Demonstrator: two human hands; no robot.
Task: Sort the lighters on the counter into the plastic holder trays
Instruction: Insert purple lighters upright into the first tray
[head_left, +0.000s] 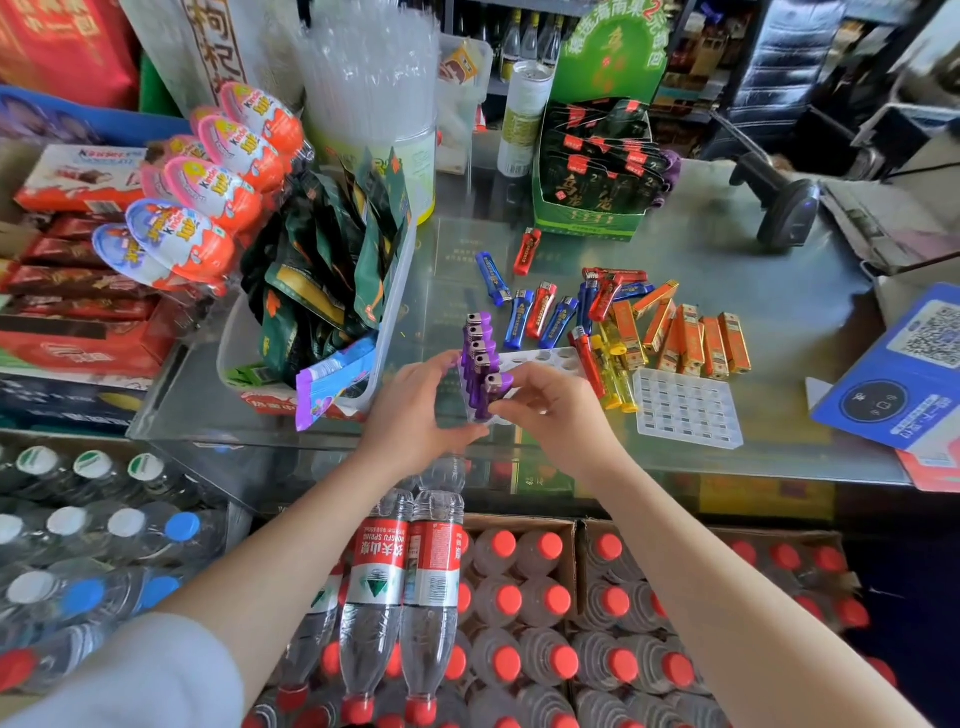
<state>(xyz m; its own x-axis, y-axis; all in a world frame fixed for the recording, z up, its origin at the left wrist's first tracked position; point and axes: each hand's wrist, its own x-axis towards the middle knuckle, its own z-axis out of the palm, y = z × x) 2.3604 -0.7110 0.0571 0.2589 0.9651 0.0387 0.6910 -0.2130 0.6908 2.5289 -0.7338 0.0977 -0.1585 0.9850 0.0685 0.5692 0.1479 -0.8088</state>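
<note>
Several purple lighters (478, 353) stand upright in a row along the left side of a white holder tray (548, 359) on the glass counter. My left hand (415, 410) grips the tray's near left corner. My right hand (556, 405) pinches the nearest purple lighter (493, 395) at the row's front end. Blue and red lighters (540, 317) lie loose behind the tray. Orange lighters (691, 340) and yellow ones (615, 371) lie to the right. A second, clear holder tray (688, 408) sits empty at the right.
A clear bin of snack packets (332, 280) stands left of the tray. A green display box (592, 171) and a barcode scanner (784, 208) sit at the back. A blue QR sign (904, 374) lies far right. Bottled water (405, 597) fills crates below the counter.
</note>
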